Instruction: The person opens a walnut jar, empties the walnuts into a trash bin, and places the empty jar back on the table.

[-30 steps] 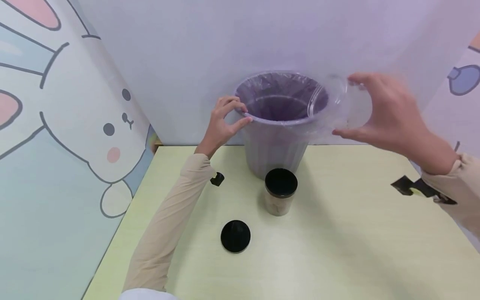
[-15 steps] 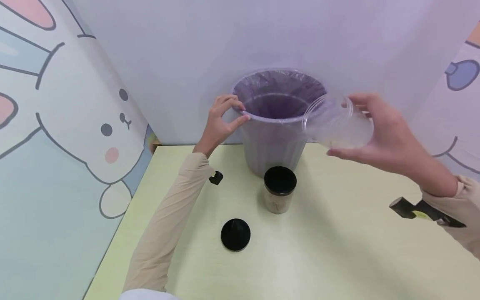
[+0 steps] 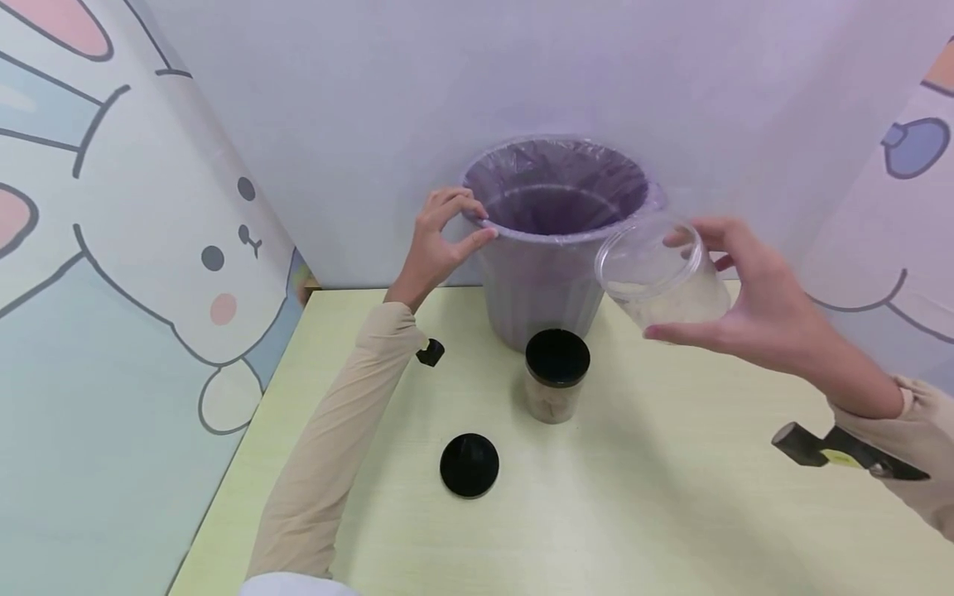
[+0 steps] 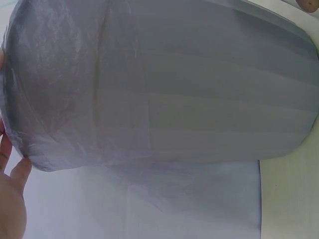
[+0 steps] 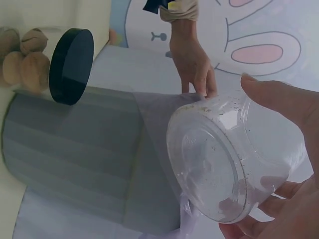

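Clear jar (image 3: 666, 277), empty and tilted on its side, has come down and away from the bin (image 3: 555, 248) rim; the right hand (image 3: 753, 306) grips it just beside the bin, above the table (image 3: 671, 497). Left hand (image 3: 440, 244) still pinches the bin's rim.

My left hand (image 3: 441, 240) sits at centre frame, arm stretched forward, thumb and fingers pinching. My right hand (image 3: 753, 302), at mid-right, is raised with fingers curled in a grip.
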Demonstrator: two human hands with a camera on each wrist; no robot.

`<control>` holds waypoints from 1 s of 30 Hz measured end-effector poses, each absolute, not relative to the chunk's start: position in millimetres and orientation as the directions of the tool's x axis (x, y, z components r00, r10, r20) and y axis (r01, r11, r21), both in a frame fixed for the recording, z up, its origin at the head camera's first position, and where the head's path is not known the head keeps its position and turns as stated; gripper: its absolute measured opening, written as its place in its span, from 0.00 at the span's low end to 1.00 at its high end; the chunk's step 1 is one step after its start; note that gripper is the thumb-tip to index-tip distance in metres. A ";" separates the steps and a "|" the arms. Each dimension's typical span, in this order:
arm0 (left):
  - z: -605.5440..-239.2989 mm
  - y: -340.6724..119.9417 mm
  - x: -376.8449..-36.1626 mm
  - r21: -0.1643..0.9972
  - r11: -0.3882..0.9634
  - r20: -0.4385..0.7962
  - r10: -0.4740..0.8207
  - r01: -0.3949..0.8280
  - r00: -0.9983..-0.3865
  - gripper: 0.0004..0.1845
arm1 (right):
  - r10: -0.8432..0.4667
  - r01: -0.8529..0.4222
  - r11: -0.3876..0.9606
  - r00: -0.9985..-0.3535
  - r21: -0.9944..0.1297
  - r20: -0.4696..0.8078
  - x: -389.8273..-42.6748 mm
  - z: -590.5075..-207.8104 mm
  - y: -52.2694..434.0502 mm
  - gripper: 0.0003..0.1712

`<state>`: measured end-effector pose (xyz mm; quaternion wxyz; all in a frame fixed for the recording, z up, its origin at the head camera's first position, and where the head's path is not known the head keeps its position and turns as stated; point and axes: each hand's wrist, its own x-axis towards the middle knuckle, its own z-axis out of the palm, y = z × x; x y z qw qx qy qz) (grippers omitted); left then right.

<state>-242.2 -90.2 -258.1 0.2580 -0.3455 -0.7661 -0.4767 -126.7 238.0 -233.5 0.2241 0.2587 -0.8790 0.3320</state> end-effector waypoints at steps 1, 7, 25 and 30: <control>-258.1 -90.1 -242.2 0.552 0.306 0.725 0.284 0.776 -0.628 0.09 | -0.306 -0.601 0.644 -0.769 -0.473 0.562 -126.0 -234.7 238.0 0.59; -257.1 -89.7 -241.4 0.556 0.298 0.727 0.279 0.776 -0.627 0.09 | -0.314 -0.591 0.626 -0.788 -0.509 0.529 -122.8 -240.6 237.9 0.58; -257.9 -90.7 -243.5 0.575 0.318 0.706 0.272 0.754 -0.654 0.10 | -0.422 -0.629 0.464 -0.776 -0.624 0.469 -117.3 -260.4 239.2 0.58; -257.0 -90.5 -242.7 0.579 0.313 0.708 0.265 0.753 -0.655 0.10 | -0.470 -0.660 0.368 -0.740 -0.655 0.481 -118.6 -267.2 237.0 0.58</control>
